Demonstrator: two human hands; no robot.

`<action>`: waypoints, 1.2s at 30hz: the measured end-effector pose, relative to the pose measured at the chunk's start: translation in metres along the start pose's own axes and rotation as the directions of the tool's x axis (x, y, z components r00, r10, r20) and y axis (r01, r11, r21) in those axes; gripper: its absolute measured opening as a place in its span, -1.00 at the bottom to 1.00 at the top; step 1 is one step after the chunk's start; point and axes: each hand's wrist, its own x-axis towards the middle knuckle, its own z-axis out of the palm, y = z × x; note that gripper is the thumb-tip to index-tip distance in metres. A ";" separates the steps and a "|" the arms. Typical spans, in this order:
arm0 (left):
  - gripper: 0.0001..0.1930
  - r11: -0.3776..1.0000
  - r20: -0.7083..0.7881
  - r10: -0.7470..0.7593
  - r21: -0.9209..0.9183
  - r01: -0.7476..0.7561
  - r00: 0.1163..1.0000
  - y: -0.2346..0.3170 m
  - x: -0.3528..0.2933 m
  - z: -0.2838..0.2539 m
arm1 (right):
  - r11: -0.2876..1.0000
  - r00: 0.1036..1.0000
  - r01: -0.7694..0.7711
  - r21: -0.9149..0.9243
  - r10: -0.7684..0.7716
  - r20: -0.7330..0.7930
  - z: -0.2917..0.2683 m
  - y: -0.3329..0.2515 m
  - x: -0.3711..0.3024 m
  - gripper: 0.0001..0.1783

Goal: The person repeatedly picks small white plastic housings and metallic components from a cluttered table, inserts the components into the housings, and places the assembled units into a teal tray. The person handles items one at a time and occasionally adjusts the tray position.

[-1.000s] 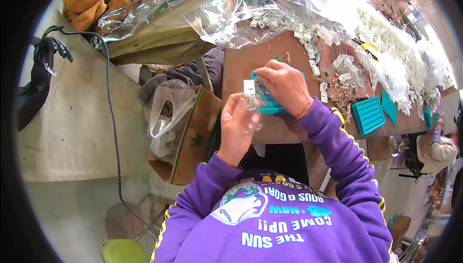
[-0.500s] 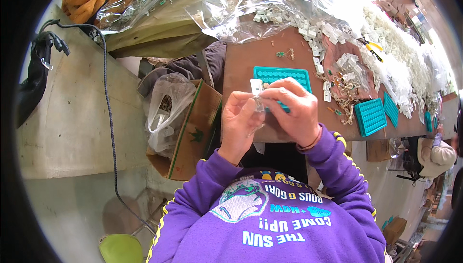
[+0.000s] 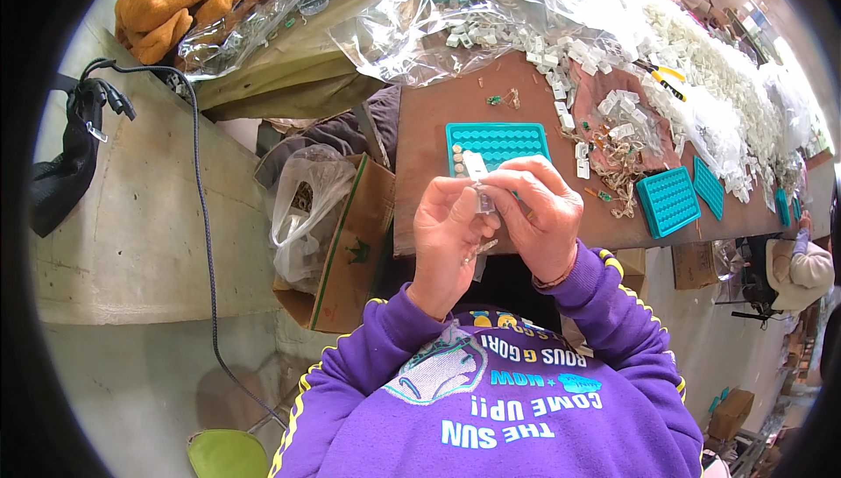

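Observation:
Both my hands meet over the near edge of the brown table, closed on a small white plastic casing [image 3: 474,165]. My left hand [image 3: 445,233] pinches it from the left. From the right, the fingertips of my right hand [image 3: 545,211] press on its lower end. A clear plastic piece [image 3: 484,202] shows between the hands; whether it is joined to the casing I cannot tell. Another small clear piece [image 3: 478,253] sticks out from the lower fingers of my left hand. Just beyond lies a teal tray [image 3: 517,138] with rows of pockets, with several round, pale discs [image 3: 457,159] at its left end.
White casings [image 3: 561,84] heap along the table's far and right sides. Wired parts [image 3: 618,162] lie on a reddish cloth, near yellow-handled pliers [image 3: 661,72]. Another teal tray [image 3: 667,204] rests at right. A cardboard box [image 3: 337,259] with a plastic bag stands at left. Other people sit farther right.
The view has shifted slightly. My hands have lowered a little toward me, and the casing now tilts. The discs in the tray and the clear piece under my left fingers show more.

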 end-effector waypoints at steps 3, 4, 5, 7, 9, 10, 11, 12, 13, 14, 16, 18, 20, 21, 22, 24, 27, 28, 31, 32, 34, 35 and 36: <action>-0.86 1.000 0.024 -0.018 -0.011 0.019 1.000 0.000 -0.002 0.007 | 1.000 0.998 0.008 0.010 -0.007 -0.058 -0.003 -0.001 -0.004 -0.84; -0.86 0.999 0.042 -0.026 -0.025 0.027 0.999 0.000 -0.003 0.008 | 1.000 0.999 -0.002 0.010 0.003 -0.054 -0.004 -0.001 -0.005 -0.85; -0.86 0.998 0.053 -0.035 -0.050 0.038 0.998 0.000 -0.003 0.008 | 1.000 0.999 -0.002 0.013 0.003 -0.054 -0.006 -0.001 -0.006 -0.86; -0.86 0.999 0.066 -0.036 -0.032 0.038 0.997 -0.002 -0.004 0.008 | 0.995 0.997 -0.083 0.049 0.083 0.003 -0.012 0.000 -0.006 -0.87; -0.87 1.000 0.069 -0.019 -0.014 0.020 0.997 -0.005 -0.005 0.008 | 0.986 0.989 -0.143 0.087 0.139 0.051 -0.017 0.001 -0.005 -0.89; -0.87 1.000 0.070 -0.002 0.002 0.002 0.998 -0.007 -0.005 0.009 | 0.980 0.984 -0.168 0.106 0.161 0.070 -0.019 0.001 -0.005 -0.90; -0.87 1.000 0.070 0.013 0.010 -0.014 0.997 -0.008 -0.006 0.010 | 0.973 0.979 -0.193 0.126 0.182 0.090 -0.021 0.001 -0.005 -0.91; -0.87 1.000 0.061 0.016 0.020 -0.018 0.998 -0.009 -0.006 0.011 | 0.966 0.973 -0.218 0.141 0.205 0.103 -0.022 0.001 -0.004 -0.91; -0.86 1.000 0.052 0.018 0.023 -0.019 0.998 -0.010 -0.007 0.012 | 0.958 0.967 -0.243 0.156 0.226 0.116 -0.023 0.001 -0.004 -0.91; -0.86 1.000 0.040 0.017 0.014 -0.018 0.999 -0.010 -0.007 0.014 | 0.948 0.960 -0.269 0.170 0.249 0.131 -0.023 0.000 -0.004 -0.91; -0.86 0.999 0.019 0.020 0.039 -0.021 1.000 -0.011 -0.009 0.016 | 0.957 0.965 -0.250 0.148 0.235 0.115 -0.023 -0.002 -0.005 -0.93; -0.85 0.999 0.006 0.017 0.034 -0.018 1.000 -0.010 -0.010 0.017 | 0.965 0.968 -0.241 0.107 0.231 0.093 -0.023 -0.006 -0.008 -0.90; -0.85 1.000 0.012 0.017 0.011 -0.017 1.000 -0.009 -0.010 0.018 | 0.975 0.975 -0.216 0.045 0.214 0.063 -0.021 -0.009 -0.011 -0.83; -0.84 1.000 0.007 0.020 0.004 -0.020 1.000 -0.008 -0.011 0.018 | 0.989 0.989 -0.145 0.012 0.144 0.046 -0.021 -0.008 -0.011 -0.80; -0.84 1.000 0.002 0.023 -0.003 -0.023 1.000 -0.008 -0.011 0.017 | 0.998 0.998 -0.058 -0.026 0.059 0.037 -0.021 -0.007 -0.012 -0.78; -0.84 1.000 -0.006 0.020 -0.014 -0.020 1.000 -0.007 -0.012 0.017 | 0.996 0.998 0.056 -0.075 -0.054 0.037 -0.021 -0.006 -0.014 -0.71; -0.84 1.000 -0.013 0.008 0.001 -0.008 1.000 -0.007 -0.015 0.017 | 1.000 0.999 -0.005 0.021 0.004 0.034 -0.018 -0.004 -0.019 -0.71; -0.84 1.000 -0.018 0.012 0.026 -0.011 1.000 -0.007 -0.015 0.017 | 1.000 0.999 -0.018 0.026 0.017 0.036 -0.019 -0.004 -0.021 -0.72; -0.86 0.997 -0.037 -0.001 0.075 0.003 0.999 -0.008 -0.016 0.017 | 0.998 0.998 -0.044 0.033 0.043 0.049 -0.019 -0.006 -0.024 -0.73; -0.86 0.996 -0.039 -0.009 0.089 0.012 0.999 -0.008 -0.016 0.017 | 0.999 0.998 -0.036 0.027 0.035 0.054 -0.020 -0.006 -0.024 -0.73; -0.87 0.999 0.005 0.000 0.043 0.000 1.000 -0.007 -0.015 0.017 | 0.991 0.994 -0.093 0.100 0.087 0.063 -0.023 -0.007 -0.022 -0.73; -0.87 1.000 0.025 0.007 0.018 -0.008 1.000 -0.006 -0.015 0.017 | 0.971 0.987 -0.155 0.180 0.144 0.076 -0.025 -0.008 -0.021 -0.74; -0.88 1.000 0.051 0.002 0.023 -0.003 0.999 -0.005 -0.015 0.017 | 0.941 0.975 -0.221 0.257 0.203 0.094 -0.027 -0.010 -0.020 -0.74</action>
